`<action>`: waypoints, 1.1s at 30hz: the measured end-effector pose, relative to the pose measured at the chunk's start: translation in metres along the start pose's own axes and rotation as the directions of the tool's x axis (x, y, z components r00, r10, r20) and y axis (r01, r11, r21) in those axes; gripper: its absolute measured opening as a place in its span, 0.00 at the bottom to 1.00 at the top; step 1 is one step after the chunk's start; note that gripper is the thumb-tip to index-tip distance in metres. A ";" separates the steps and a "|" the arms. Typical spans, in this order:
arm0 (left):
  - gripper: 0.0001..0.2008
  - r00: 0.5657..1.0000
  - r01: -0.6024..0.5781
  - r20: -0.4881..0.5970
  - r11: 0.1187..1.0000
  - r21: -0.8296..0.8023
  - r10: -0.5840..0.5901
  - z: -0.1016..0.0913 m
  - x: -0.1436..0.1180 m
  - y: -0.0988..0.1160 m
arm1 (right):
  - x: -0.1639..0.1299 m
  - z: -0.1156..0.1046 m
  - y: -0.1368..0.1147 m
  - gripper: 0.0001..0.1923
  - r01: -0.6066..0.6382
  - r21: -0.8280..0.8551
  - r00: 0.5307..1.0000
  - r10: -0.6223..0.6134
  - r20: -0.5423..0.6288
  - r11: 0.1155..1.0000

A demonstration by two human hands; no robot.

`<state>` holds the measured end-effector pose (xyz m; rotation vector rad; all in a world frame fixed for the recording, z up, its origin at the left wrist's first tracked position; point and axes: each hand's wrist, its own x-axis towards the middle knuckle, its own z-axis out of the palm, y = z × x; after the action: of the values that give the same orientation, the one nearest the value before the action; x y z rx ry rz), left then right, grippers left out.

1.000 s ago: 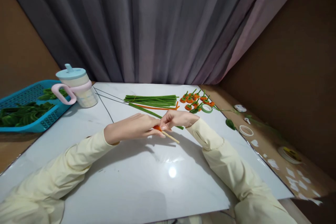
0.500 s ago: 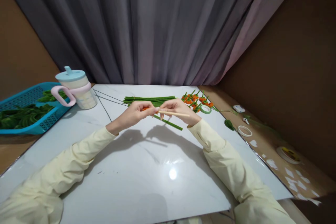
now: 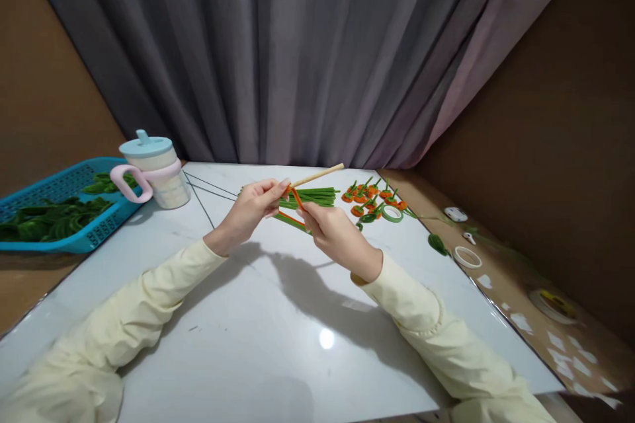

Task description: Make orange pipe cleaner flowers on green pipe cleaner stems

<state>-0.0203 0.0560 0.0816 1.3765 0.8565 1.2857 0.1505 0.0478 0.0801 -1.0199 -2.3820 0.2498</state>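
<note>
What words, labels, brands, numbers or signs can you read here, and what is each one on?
No text can be read anywhere in this picture.
Cup: faint pale pattern, too blurred to tell whether it includes lettering.
Green tape roll and white tape roll: no readable print.
Stick and orange strip: no lettering visible.
Paper scraps: too small to tell.

Place: craft corner | Signs: curtain (image 3: 307,59), marbled tabletop (image 3: 238,357), orange strip (image 3: 296,197), green stem bundle (image 3: 321,195), tape roll (image 3: 391,219)

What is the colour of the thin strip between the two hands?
The strip is orange; the head view shows it best.
</note>
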 end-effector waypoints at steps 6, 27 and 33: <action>0.15 0.989 -0.068 -0.107 0.959 0.274 0.100 0.006 -0.005 -0.006 | -0.006 -0.003 -0.012 0.07 0.012 -0.224 0.997 0.006 0.079 0.975; 0.17 0.979 -0.081 0.203 0.841 0.534 -0.034 0.010 -0.013 0.009 | 0.012 -0.024 0.030 0.13 0.125 0.029 0.983 -0.128 0.133 0.992; 0.14 0.963 0.036 0.242 0.951 0.307 -0.115 0.011 -0.014 0.008 | 0.015 -0.032 0.039 0.16 -0.045 0.457 0.927 -0.133 0.350 0.888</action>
<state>-0.0137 0.0385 0.0871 1.6904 0.9401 0.9154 0.1832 0.0851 0.0986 -0.7344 -2.4841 1.0216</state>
